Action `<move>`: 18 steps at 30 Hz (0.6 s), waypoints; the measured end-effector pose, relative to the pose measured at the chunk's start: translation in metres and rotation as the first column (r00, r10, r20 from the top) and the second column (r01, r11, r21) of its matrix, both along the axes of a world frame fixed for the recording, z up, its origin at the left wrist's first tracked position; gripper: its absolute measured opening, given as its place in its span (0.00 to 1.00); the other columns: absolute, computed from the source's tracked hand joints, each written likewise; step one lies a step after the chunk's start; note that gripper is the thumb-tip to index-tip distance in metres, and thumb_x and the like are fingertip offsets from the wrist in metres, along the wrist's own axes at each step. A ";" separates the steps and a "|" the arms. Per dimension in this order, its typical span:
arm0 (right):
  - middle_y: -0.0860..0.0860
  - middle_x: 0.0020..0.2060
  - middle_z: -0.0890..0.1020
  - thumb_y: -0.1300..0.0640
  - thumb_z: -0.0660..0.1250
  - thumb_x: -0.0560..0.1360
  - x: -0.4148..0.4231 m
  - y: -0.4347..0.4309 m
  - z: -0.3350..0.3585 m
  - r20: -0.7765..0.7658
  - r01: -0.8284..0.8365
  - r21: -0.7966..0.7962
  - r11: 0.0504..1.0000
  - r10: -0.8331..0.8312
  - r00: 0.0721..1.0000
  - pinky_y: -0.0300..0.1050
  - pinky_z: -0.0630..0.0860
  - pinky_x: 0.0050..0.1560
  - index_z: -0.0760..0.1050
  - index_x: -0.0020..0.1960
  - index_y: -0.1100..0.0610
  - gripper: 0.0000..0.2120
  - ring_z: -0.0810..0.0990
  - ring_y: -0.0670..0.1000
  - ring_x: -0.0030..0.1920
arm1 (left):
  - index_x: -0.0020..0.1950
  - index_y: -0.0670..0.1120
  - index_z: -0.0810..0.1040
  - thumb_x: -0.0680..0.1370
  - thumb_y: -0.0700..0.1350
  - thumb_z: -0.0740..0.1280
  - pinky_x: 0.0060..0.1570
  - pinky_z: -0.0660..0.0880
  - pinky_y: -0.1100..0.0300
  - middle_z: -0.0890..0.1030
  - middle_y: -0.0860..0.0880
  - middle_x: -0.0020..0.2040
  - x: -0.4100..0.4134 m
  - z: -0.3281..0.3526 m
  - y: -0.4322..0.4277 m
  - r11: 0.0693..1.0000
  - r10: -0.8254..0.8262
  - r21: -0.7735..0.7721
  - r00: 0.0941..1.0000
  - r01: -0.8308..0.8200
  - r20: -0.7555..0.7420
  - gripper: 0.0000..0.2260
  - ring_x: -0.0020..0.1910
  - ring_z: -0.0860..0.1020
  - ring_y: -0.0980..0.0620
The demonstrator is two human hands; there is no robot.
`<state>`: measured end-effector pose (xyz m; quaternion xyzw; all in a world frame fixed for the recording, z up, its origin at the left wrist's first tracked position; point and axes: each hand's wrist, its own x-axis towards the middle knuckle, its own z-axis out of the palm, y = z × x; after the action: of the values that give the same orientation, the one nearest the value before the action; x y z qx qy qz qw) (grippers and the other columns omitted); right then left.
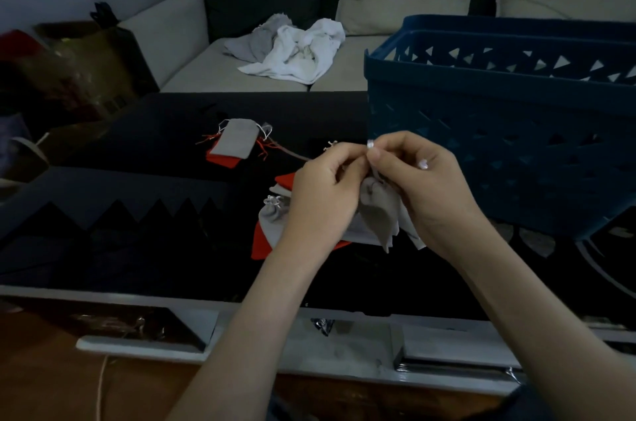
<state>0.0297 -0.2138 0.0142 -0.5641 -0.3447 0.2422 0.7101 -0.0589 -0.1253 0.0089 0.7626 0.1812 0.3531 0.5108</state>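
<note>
Over a dark table (144, 152) beside a blue basket (499, 131), the left hand (323, 186) and right hand (416, 179) both pinch a gray pouch (377, 210) at its neck, apparently to work its drawstring.

Two bare forearms rise from the bottom edge of the frame, the left from the lower middle and the right from the lower right, and converge just right of centre. The left hand (323, 186) shows its back, fingers curled, thumb and forefinger pinching the top of a grey pouch (377, 210). The right hand (423, 186) faces it, fingers bent, its fingertips pinching the same spot, close against the left hand's.
</note>
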 end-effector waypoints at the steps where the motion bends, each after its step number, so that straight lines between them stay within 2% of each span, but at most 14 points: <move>1: 0.56 0.37 0.79 0.61 0.68 0.74 -0.001 0.000 0.000 0.012 0.014 -0.004 1.000 -0.014 1.000 0.39 0.78 0.42 0.79 0.42 0.57 0.03 0.78 0.52 0.40 | 0.51 0.46 0.82 0.80 0.39 0.62 0.47 0.78 0.54 0.83 0.50 0.43 -0.001 0.001 -0.001 1.000 -0.016 -0.020 1.000 0.016 -0.022 0.09 0.45 0.81 0.54; 3: 0.53 0.36 0.80 0.62 0.68 0.74 -0.001 -0.001 0.000 0.008 0.030 0.001 1.000 -0.030 1.000 0.38 0.77 0.40 0.79 0.42 0.57 0.03 0.79 0.49 0.39 | 0.50 0.47 0.82 0.80 0.41 0.62 0.44 0.75 0.59 0.82 0.52 0.41 -0.003 0.002 -0.004 0.996 -0.058 -0.070 0.997 0.054 -0.048 0.09 0.43 0.79 0.57; 7: 0.49 0.35 0.81 0.62 0.67 0.75 0.003 -0.003 0.002 -0.001 0.015 0.005 1.000 -0.015 1.000 0.37 0.77 0.40 0.78 0.42 0.57 0.04 0.80 0.46 0.38 | 0.45 0.47 0.81 0.78 0.43 0.67 0.46 0.76 0.54 0.81 0.51 0.38 -0.003 0.001 -0.005 0.999 -0.034 -0.039 0.998 0.031 -0.061 0.04 0.40 0.79 0.54; 12: 0.45 0.29 0.78 0.62 0.65 0.76 0.006 -0.007 0.006 -0.039 -0.015 0.057 0.998 0.017 0.999 0.33 0.73 0.34 0.75 0.40 0.58 0.06 0.76 0.41 0.31 | 0.45 0.43 0.81 0.77 0.40 0.68 0.41 0.73 0.66 0.80 0.52 0.37 -0.003 0.000 0.002 0.997 0.069 -0.017 0.998 -0.070 -0.013 0.03 0.37 0.77 0.60; 14: 0.44 0.30 0.79 0.63 0.65 0.76 0.005 -0.008 0.006 -0.019 -0.007 0.071 0.997 0.008 1.000 0.32 0.73 0.35 0.75 0.40 0.58 0.06 0.77 0.41 0.32 | 0.49 0.45 0.80 0.77 0.40 0.67 0.41 0.73 0.67 0.79 0.51 0.38 -0.002 -0.001 0.000 0.994 0.075 0.085 0.997 -0.073 -0.024 0.03 0.39 0.77 0.58; 16: 0.46 0.32 0.80 0.63 0.65 0.76 0.005 -0.007 0.005 0.012 -0.006 0.070 0.998 0.006 1.000 0.34 0.75 0.39 0.76 0.41 0.58 0.05 0.78 0.42 0.35 | 0.54 0.46 0.81 0.78 0.39 0.65 0.44 0.70 0.72 0.79 0.52 0.42 0.001 -0.004 -0.004 0.962 0.087 0.265 0.995 -0.069 -0.056 0.07 0.43 0.76 0.59; 18: 0.48 0.35 0.80 0.62 0.67 0.76 0.006 -0.006 0.002 0.032 0.013 0.059 0.998 -0.015 0.999 0.37 0.75 0.42 0.77 0.42 0.57 0.04 0.78 0.45 0.38 | 0.54 0.44 0.81 0.78 0.39 0.63 0.45 0.68 0.72 0.77 0.51 0.43 0.003 -0.006 -0.007 0.921 0.099 0.385 0.993 -0.068 -0.061 0.09 0.44 0.74 0.58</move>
<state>0.0358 -0.2198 0.0159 -0.5494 -0.3589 0.2179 0.7224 -0.0559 -0.1327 0.0033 0.8523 0.1613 0.3727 0.3295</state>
